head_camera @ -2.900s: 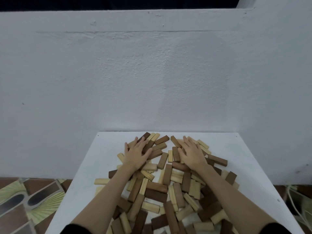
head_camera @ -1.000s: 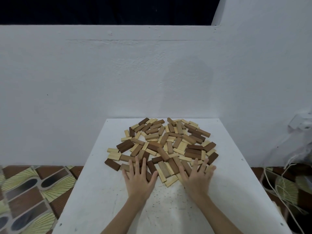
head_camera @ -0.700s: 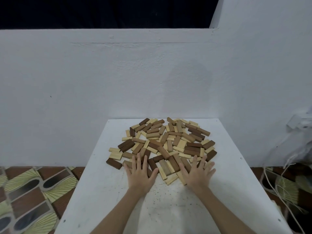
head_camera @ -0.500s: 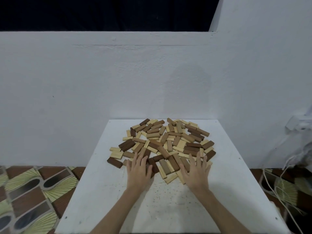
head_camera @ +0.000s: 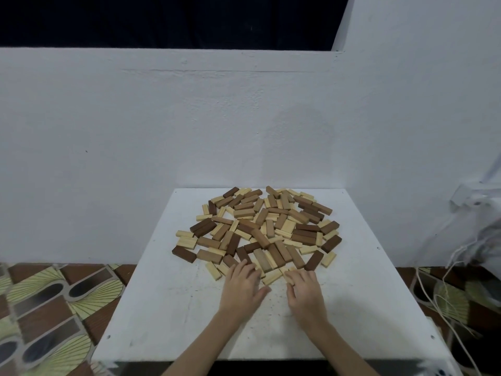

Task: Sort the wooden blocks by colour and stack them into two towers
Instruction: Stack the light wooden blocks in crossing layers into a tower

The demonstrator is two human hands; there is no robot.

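Note:
A flat heap of dark and light wooden blocks [head_camera: 265,226] covers the far half of the white table [head_camera: 189,308]. No tower stands. My left hand [head_camera: 240,289] lies at the heap's near edge, fingers straight, tips touching the nearest blocks, thumb spread to the right. My right hand [head_camera: 306,291] sits beside it with fingers curled; its index finger and thumb pinch the end of a light block [head_camera: 286,274] at the heap's rim. Another light block [head_camera: 271,276] lies between the two hands.
A white wall rises right behind the table's far edge. Patterned floor tiles [head_camera: 54,308] show on the left. White cables [head_camera: 444,289] and a wall socket [head_camera: 466,199] are on the right. The table's near half is bare white surface with specks.
Both hands have drawn back from lying flat and spread on the heap's near edge. The right fingers have curled onto a light block. The heap itself looks unchanged.

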